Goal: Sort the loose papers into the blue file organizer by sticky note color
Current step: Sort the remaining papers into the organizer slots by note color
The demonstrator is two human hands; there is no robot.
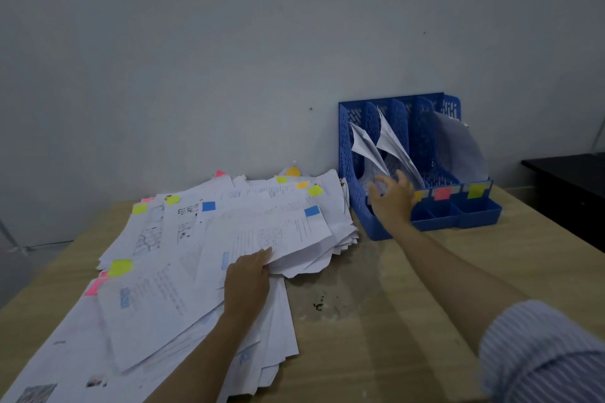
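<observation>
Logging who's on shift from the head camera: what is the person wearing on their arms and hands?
Both hands, left hand and right hand, are bare: no gloves, rings or watch visible. The right arm has a blue-and-white finely striped fabric sleeve pushed up toward the elbow. The left forearm shows no sleeve in view.

A sprawling heap of loose white papers (pixel 183 271) fills the lower left of the frame, printed sheets overlapping at all angles, with yellow, pink, blue and orange sticky notes poking from their edges. The blue file organizer (pixel 415 167) stands upright at centre right against the wall, its perforated slots holding a few curled sheets, with orange, pink and yellow notes on its front labels.
</observation>
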